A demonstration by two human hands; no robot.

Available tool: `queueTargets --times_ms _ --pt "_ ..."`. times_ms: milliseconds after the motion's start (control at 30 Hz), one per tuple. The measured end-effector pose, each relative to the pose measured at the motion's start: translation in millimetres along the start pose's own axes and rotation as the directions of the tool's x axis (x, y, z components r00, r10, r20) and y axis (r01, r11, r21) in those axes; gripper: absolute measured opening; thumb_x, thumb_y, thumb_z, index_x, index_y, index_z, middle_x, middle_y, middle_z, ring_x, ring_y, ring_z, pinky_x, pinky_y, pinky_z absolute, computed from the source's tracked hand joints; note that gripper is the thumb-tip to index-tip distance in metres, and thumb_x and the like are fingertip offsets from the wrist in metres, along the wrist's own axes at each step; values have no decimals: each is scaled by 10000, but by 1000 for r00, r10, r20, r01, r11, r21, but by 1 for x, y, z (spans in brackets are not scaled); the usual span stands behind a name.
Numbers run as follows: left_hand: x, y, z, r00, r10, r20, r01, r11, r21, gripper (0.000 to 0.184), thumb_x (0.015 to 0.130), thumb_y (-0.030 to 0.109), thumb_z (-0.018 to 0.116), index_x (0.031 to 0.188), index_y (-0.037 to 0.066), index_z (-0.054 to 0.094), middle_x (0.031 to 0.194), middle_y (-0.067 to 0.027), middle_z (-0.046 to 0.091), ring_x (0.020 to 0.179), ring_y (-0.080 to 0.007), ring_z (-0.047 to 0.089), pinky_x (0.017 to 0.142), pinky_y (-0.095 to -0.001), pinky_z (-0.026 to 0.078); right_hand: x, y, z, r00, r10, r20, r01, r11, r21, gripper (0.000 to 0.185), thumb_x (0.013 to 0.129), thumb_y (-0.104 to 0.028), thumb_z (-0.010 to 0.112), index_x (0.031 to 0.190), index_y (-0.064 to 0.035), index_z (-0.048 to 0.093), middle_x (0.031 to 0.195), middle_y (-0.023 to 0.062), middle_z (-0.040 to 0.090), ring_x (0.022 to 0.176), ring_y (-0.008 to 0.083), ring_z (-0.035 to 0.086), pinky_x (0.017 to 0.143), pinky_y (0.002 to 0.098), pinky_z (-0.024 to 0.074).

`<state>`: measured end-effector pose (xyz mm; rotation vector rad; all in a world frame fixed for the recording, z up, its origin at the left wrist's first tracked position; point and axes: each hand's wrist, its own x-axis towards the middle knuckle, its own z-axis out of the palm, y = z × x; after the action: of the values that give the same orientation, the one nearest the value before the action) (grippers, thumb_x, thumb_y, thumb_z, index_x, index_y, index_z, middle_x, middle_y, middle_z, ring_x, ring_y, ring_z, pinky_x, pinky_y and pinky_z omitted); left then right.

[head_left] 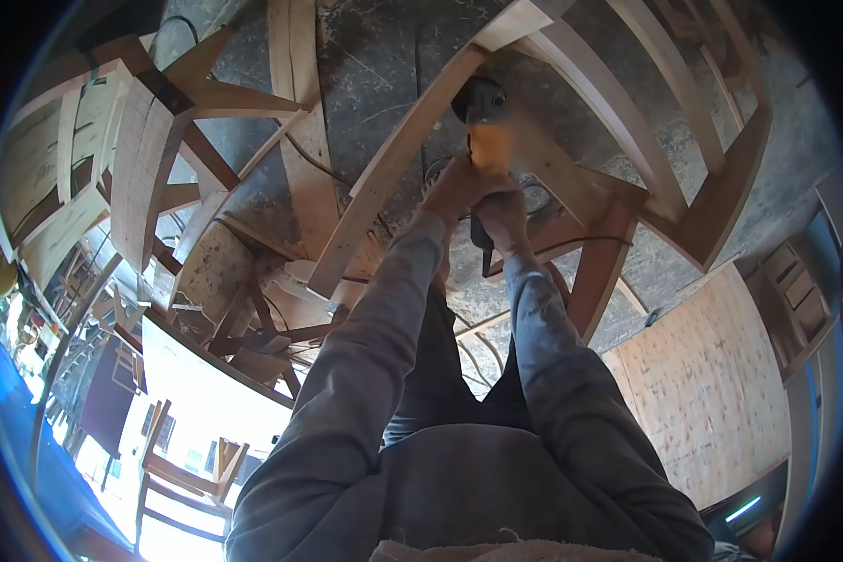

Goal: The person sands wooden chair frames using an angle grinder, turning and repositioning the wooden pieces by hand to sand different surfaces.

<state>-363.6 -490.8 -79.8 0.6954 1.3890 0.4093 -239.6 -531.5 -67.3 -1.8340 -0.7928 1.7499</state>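
Both my hands are closed around a yellow-and-black angle grinder, partly blurred. My left hand wraps its body from the left, and my right hand grips the rear part just below. The grinder's dark round head is beside the upper end of a long wooden rail; whether they touch I cannot tell. This rail belongs to a wooden frame with curved slats on the right. A dark cord runs near my right hand.
At the left stands another wooden furniture piece. A long board lies on the stained floor. Wood offcuts are piled lower left, with a chair frame beyond. A plywood sheet is at the right.
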Motion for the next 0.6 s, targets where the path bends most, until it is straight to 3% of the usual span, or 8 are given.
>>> queueTargets --times_ms 100,167,233,300,400,500,600 --pt "10 4 11 999 -21 32 19 997 80 507 735 307 921 1046 -40 721 964 -109 762 883 -166 727 759 -356 578 -1 14 -10 998 -49 -26 52 992 117 267 814 -70 790 1057 -10 697 974 8 703 856 80 633 702 267 517" --pt "8 2 24 983 121 140 -144 975 169 508 733 318 915 1042 -38 725 960 -109 764 884 -167 728 765 -349 575 -6 20 -21 998 -19 -58 27 990 141 372 782 -120 809 1110 -14 671 993 22 701 859 92 635 713 282 521" --pt "9 -11 48 967 114 229 -159 969 188 591 702 363 912 1088 -38 712 1012 -145 758 942 -225 729 814 -368 570 -21 31 -38 995 13 -95 7 979 206 416 776 -150 820 1133 -8 662 990 28 698 856 97 635 709 288 521" --pt "12 -26 83 954 -26 299 -24 986 163 761 641 441 912 1183 -41 683 1120 -218 745 1055 -338 731 907 -415 560 -45 49 -61 989 44 -138 1 951 310 400 797 -160 822 1127 9 670 965 23 696 848 94 632 691 286 516" --pt "-10 -13 124 947 2 321 -65 981 185 775 627 445 935 1178 -42 692 1049 -190 761 977 -283 745 867 -383 568 -71 68 -90 913 249 -322 -147 939 311 360 825 -163 815 1107 22 688 925 20 696 811 103 638 672 286 519" --pt "-9 -17 148 936 16 351 -85 979 183 870 587 461 941 1246 -35 662 1094 -223 751 1039 -335 734 910 -411 557 -79 82 -106 884 292 -366 -128 903 410 331 827 -160 832 1086 1 704 912 28 699 776 109 652 650 285 526" --pt "5 -30 169 909 -43 414 -102 942 321 998 583 452 939 1376 -36 580 1141 -240 736 1081 -350 721 941 -408 555 -80 85 -116 880 312 -359 -91 852 516 324 828 -134 839 1097 -12 704 939 37 700 784 115 669 642 277 532"
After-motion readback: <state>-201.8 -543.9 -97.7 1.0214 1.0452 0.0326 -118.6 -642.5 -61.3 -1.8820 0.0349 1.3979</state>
